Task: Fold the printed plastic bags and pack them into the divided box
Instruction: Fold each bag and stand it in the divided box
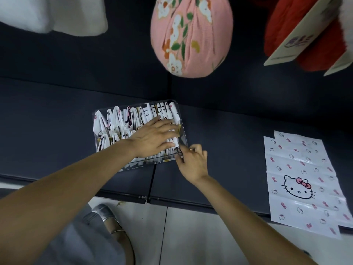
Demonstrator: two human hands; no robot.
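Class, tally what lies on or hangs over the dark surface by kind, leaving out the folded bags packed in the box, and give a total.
Clear divided box: 1
Flat unfolded printed bag: 1
Pink floral cloth bundle: 1
Red fluffy item: 1
Hands, left and right: 2
Total: 6

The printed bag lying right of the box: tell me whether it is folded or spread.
Spread. The printed bag lies flat and open on the dark table, its whole cat-face print showing, with only crease lines across it.
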